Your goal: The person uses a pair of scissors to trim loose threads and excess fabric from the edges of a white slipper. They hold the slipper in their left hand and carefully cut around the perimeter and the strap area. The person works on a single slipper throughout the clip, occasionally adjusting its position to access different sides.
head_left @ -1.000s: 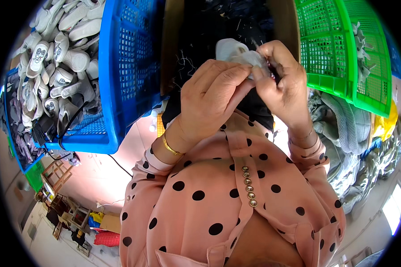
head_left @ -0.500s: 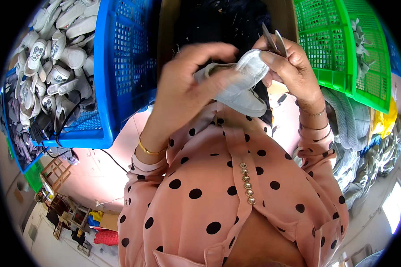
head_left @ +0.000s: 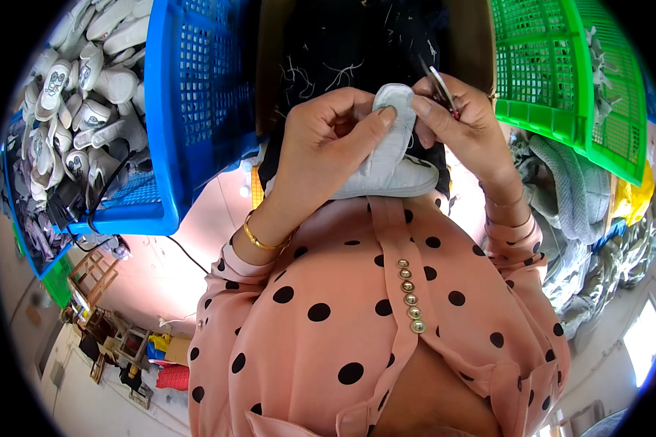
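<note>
A small white shoe (head_left: 410, 177) rests sideways in front of my body, its long tongue (head_left: 396, 109) pulled upward. My left hand (head_left: 329, 138) is closed on the tongue, the thumb pressed on its face and the fingers behind. On the other side, my right hand (head_left: 463, 127) grips a pair of thread snips (head_left: 442, 89), whose blades point up and away. The right thumb and fingertips are beside the tongue's edge; whether they touch it I cannot tell.
At the left stands a blue plastic crate (head_left: 169, 146) with a heap of pale shoes (head_left: 87, 113) beyond it. Loose white threads (head_left: 342, 73) lie on dark cloth ahead. A green basket (head_left: 539, 73) is at the right, grey knit pieces (head_left: 572, 186) below it.
My left hand has shifted its grip onto the tongue, now held upright. The shoe has turned more level. My right hand with the snips has moved slightly down and left.
</note>
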The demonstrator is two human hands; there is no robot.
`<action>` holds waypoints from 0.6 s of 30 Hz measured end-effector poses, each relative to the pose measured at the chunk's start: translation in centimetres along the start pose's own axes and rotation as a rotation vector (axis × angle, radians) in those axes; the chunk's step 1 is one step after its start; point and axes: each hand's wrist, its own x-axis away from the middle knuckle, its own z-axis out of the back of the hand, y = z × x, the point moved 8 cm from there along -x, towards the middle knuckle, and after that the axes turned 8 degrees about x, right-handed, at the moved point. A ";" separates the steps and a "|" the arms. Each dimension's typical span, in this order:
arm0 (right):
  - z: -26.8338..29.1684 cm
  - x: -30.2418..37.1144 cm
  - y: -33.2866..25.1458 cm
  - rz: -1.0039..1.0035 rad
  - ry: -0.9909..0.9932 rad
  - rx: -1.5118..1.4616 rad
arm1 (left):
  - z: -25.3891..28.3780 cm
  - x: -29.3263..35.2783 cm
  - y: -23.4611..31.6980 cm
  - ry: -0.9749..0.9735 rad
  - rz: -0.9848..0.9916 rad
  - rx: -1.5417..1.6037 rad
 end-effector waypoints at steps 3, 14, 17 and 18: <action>0.0 0.6 1.4 0.040 0.122 0.295 | 1.0 0.1 -2.5 0.057 0.125 0.045; 0.8 1.3 -2.6 0.474 0.269 1.402 | 2.2 -0.1 -3.4 0.135 0.092 0.099; 0.6 0.9 -2.7 0.441 0.202 1.447 | 2.2 0.0 -3.3 0.146 0.102 0.122; 0.4 0.8 -2.9 0.460 0.202 1.445 | 2.1 0.0 -3.1 0.153 0.103 0.135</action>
